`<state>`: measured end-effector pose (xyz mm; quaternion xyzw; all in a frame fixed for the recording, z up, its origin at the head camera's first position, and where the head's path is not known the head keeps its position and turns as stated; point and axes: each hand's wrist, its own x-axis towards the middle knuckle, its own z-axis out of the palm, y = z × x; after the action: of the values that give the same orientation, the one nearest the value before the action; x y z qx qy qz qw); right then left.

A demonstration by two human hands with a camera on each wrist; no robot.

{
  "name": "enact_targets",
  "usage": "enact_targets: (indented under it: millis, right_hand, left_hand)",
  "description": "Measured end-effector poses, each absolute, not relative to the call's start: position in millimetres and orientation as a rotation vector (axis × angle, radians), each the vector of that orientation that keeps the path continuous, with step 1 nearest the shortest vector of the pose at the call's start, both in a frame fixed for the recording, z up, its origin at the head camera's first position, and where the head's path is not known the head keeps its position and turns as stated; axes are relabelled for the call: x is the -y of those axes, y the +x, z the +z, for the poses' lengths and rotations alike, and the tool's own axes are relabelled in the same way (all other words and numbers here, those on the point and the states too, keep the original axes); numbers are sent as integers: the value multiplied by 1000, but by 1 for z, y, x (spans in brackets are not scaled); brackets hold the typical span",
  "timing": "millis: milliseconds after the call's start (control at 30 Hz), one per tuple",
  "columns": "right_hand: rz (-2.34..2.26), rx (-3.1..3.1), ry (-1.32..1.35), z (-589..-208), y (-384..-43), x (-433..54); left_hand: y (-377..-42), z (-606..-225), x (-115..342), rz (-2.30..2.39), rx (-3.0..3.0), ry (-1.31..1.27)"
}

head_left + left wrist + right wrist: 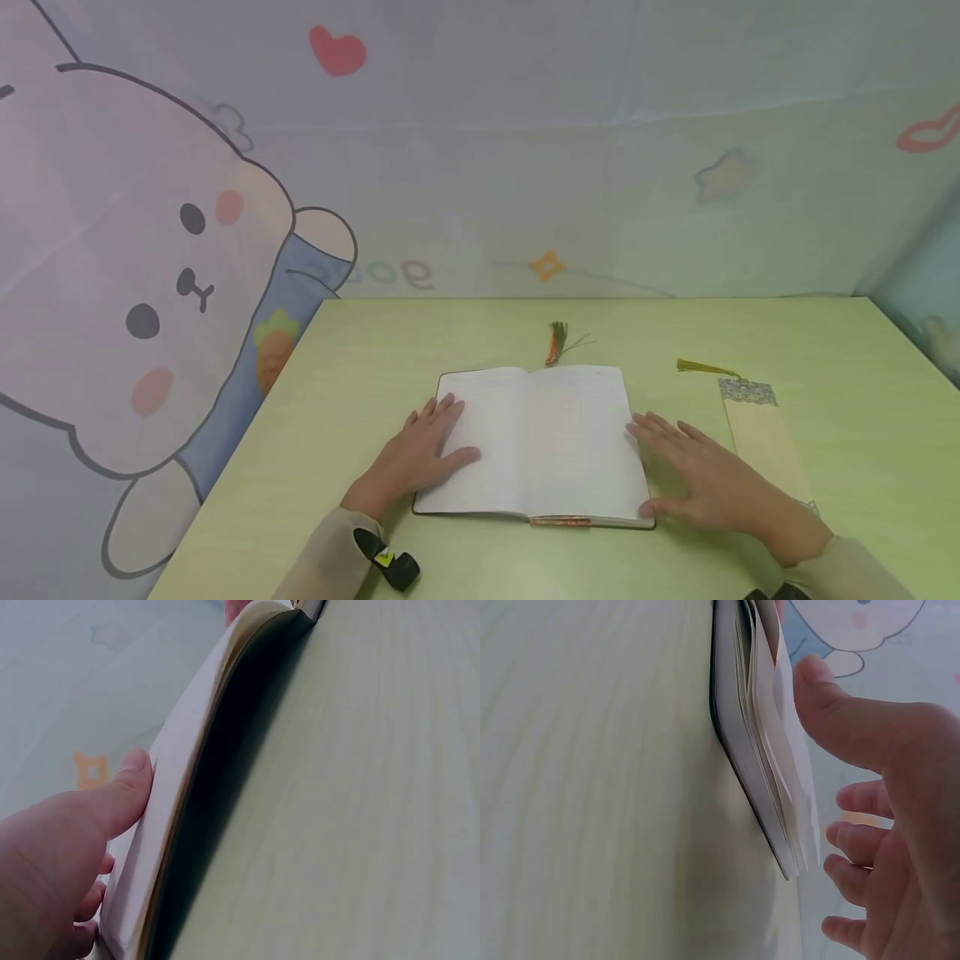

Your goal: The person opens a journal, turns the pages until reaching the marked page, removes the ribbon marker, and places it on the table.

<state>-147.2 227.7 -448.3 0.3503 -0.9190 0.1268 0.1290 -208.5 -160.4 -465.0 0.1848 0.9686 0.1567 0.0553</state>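
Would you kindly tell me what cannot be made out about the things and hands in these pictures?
- Head view: any writing in the notebook is too faint to read.
- Head view: how far the orange strip runs in is hidden by the notebook.
- Head view: the right hand covers part of the bookmark.
- Left wrist view: the left edge cuts off the left hand.
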Motion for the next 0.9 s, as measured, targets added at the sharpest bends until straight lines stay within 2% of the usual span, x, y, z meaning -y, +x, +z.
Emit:
enact_targets:
  millis: [900]
  right_hand:
    - [419,2634,988,-452,-156,-212]
  left_hand:
    - [-210,-466,163,498,-2912,588]
